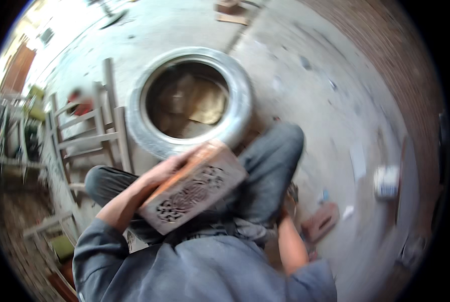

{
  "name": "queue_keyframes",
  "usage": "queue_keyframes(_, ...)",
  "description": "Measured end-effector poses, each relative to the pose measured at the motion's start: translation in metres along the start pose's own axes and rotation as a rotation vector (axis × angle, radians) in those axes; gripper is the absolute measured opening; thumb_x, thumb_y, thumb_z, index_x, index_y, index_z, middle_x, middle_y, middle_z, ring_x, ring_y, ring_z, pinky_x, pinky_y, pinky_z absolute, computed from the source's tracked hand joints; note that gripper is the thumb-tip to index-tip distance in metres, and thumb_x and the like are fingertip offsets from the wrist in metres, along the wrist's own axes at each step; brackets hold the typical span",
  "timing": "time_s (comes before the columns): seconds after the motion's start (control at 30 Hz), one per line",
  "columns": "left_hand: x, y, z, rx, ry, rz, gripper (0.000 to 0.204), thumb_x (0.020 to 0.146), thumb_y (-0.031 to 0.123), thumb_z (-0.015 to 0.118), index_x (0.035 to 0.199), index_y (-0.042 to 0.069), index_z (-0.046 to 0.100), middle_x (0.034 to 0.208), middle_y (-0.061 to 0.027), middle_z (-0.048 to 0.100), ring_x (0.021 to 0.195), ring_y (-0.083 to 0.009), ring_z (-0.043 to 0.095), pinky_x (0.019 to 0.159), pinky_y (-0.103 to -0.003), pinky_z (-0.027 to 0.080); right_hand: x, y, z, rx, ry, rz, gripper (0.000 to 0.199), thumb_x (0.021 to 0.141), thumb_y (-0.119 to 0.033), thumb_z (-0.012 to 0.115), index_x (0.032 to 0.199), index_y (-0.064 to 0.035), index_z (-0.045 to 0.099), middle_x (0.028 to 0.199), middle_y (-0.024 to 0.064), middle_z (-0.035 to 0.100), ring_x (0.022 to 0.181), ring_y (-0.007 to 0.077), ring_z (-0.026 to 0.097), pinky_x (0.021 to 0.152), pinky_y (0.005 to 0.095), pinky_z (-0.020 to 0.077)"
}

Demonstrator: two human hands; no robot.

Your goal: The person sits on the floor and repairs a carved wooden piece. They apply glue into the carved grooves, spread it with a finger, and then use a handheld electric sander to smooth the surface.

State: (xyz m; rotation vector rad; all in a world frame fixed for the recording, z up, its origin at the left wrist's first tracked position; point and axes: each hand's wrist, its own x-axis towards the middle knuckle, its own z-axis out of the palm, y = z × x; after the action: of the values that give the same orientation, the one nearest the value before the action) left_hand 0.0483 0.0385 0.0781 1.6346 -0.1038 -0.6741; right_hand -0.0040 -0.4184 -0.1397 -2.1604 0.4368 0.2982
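Note:
My left hand [170, 168] is closed over the far edge of a wooden box-like block [197, 194], which is tilted across my lap. Its pale face bears a dark openwork carving of scrolls around a round centre, and its upper side is orange-brown. Just beyond the block lies a dusty tyre-like ring [241, 100] with yellowish-brown flat pieces [205, 103] inside it. My right arm reaches down beside my right thigh. Only part of my right hand [284, 214] shows there, and its fingers are hidden behind the leg.
Bare wooden chair frames [86, 136] stand at the left. Right of my knee lies a reddish-brown slotted piece [320, 221]; a white tub [386, 181] stands farther right. A wooden block [229, 7] sits at the far side of the grey floor [285, 55].

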Motion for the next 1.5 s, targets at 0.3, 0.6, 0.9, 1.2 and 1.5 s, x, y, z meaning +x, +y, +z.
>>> queue_keyframes(0.3, -0.018, 0.032, 0.0, -0.223, 0.261, -0.278, 0.064, 0.107, 0.01, 0.061, 0.167, 0.013, 0.038, 0.161, -0.0023, 0.047, 0.141, -0.0159, 0.049, 0.118, -0.032, 0.039, -0.009, 0.01, 0.085, -0.314, -0.031, 0.01, 0.024, 0.101, -0.026, 0.058, 0.118, -0.0094, 0.063, 0.102, 0.0218, 0.072, 0.099, 0.0441, 0.072, 0.081, 0.0553, 0.0568)
queue_keyframes(0.6, -0.016, 0.052, 0.0, 0.027, 0.197, -0.283, 0.07, 0.104, 0.008, 0.065, 0.167, 0.013, 0.036, 0.156, -0.0042, 0.053, 0.138, -0.0154, 0.051, 0.118, -0.031, 0.039, 0.017, 0.046, 0.111, -0.397, -0.031, -0.085, 0.021, 0.099, -0.028, 0.064, 0.109, -0.0105, 0.07, 0.1, 0.0176, 0.073, 0.095, 0.0419, 0.072, 0.084, 0.0554, 0.0566)
queue_keyframes(0.9, 0.002, 0.082, 0.017, 0.192, 0.164, -0.251, 0.079, 0.1, 0.006, 0.073, 0.168, 0.014, 0.034, 0.15, -0.0079, 0.06, 0.134, -0.0147, 0.055, 0.117, -0.031, 0.037, 0.161, 0.031, 0.041, -0.727, 0.035, -0.177, 0.021, 0.099, -0.017, 0.059, 0.101, -0.0128, 0.08, 0.124, 0.0131, 0.062, 0.119, 0.0349, 0.06, 0.098, 0.0448, 0.0559)
queue_keyframes(1.2, -0.021, 0.061, 0.006, 0.108, 0.122, -0.237, 0.067, 0.107, 0.007, 0.06, 0.168, 0.021, 0.037, 0.15, -0.0068, 0.059, 0.13, -0.0148, 0.056, 0.114, -0.031, 0.043, 0.16, 0.043, 0.063, -0.933, -0.02, -0.15, 0.016, 0.101, -0.015, 0.058, 0.107, -0.011, 0.073, 0.111, 0.0118, 0.067, 0.117, 0.0335, 0.065, 0.092, 0.0461, 0.0585)
queue_keyframes(1.5, -0.022, 0.029, 0.019, 0.218, 0.126, -0.025, 0.073, 0.105, 0.01, 0.06, 0.169, 0.027, 0.031, 0.153, -0.0133, 0.06, 0.134, -0.024, 0.061, 0.116, -0.039, 0.046, 0.172, 0.119, 0.088, -0.935, -0.034, -0.122, 0.037, 0.101, -0.025, 0.061, 0.136, -0.0136, 0.058, 0.14, 0.0163, 0.053, 0.129, 0.0384, 0.057, 0.108, 0.0468, 0.048)
